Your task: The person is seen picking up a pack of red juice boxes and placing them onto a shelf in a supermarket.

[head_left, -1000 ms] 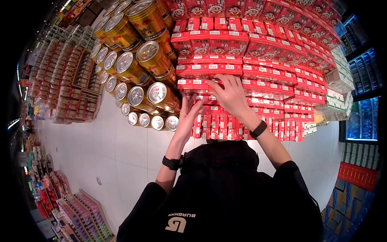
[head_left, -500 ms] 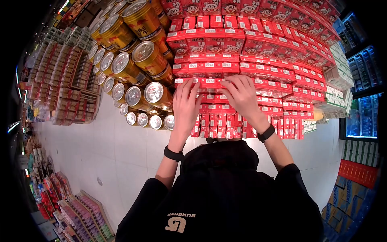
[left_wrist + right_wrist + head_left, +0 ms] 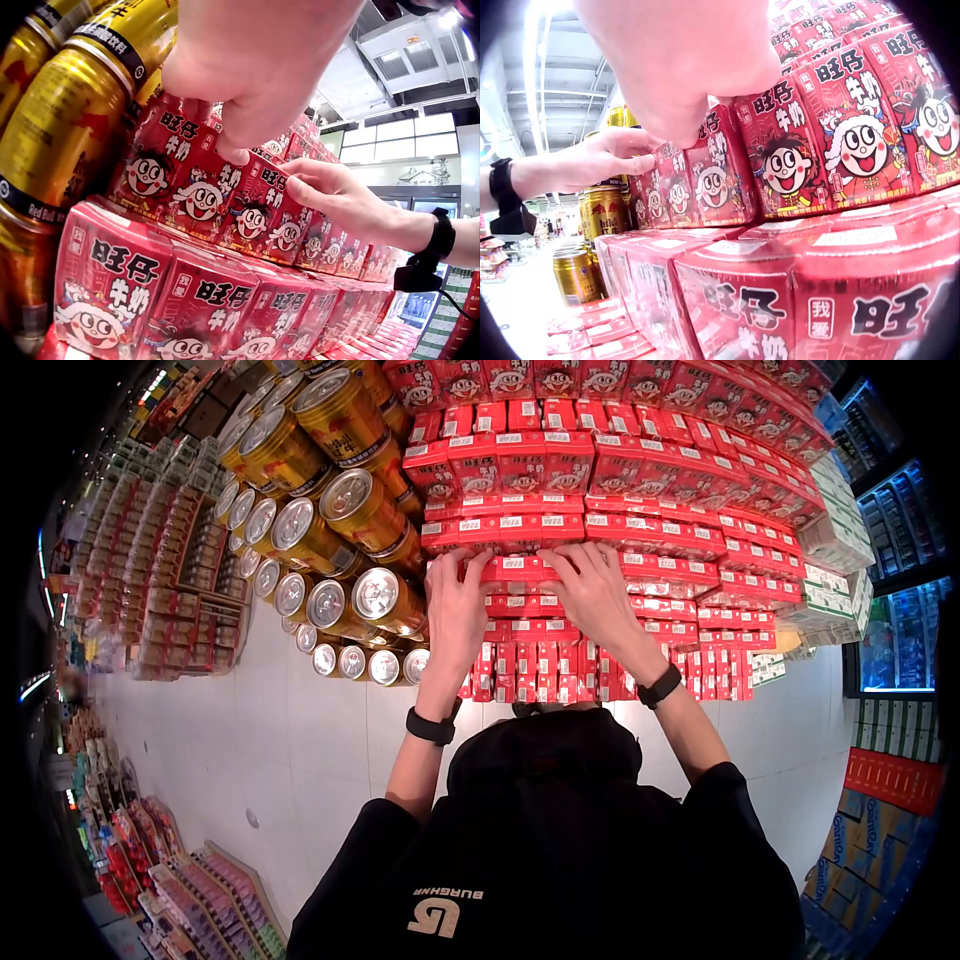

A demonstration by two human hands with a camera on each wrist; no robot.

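On the tier just below the hands, a nearer row of Wangzai milk cartons (image 3: 735, 300) is being left untouched. Above it, a four-carton Wangzai row (image 3: 515, 568) is being gripped near its two ends, the left hand (image 3: 457, 615) and right hand (image 3: 600, 605) being kept apart, fingers over the top, thumbs on the front. Apparently it is being squared up; next, even pressure is probably being called for. Beyond, gold Red Bull cans (image 3: 372, 520) and higher carton tiers (image 3: 522, 465) are being left alone.

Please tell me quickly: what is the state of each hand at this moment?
Left hand: closed, holding a row of red milk cartons.
Right hand: closed, holding the same row, farther right.
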